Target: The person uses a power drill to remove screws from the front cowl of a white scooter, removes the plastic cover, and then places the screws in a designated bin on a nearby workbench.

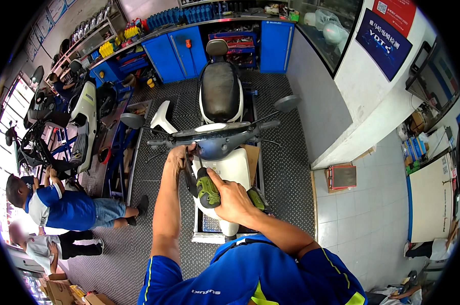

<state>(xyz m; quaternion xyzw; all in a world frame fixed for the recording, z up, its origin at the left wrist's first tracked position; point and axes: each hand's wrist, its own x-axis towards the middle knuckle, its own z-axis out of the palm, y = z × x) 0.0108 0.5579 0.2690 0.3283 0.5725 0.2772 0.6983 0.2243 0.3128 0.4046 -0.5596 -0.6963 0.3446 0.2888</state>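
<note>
Textured flooring surrounds the scooter, mid-frame. The right hand grasps the green drill below the handlebar cover, long axis up-frame; the left hand, grip indiscernible, is nearer the cover.

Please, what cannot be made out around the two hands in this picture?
All in the head view:
- Grip of the green-and-black plastic power drill: covered by the right hand.
- Tip of its thin bit: too small to judge contact.
- Whether the left hand pinches something: hidden by the hand itself.
</note>
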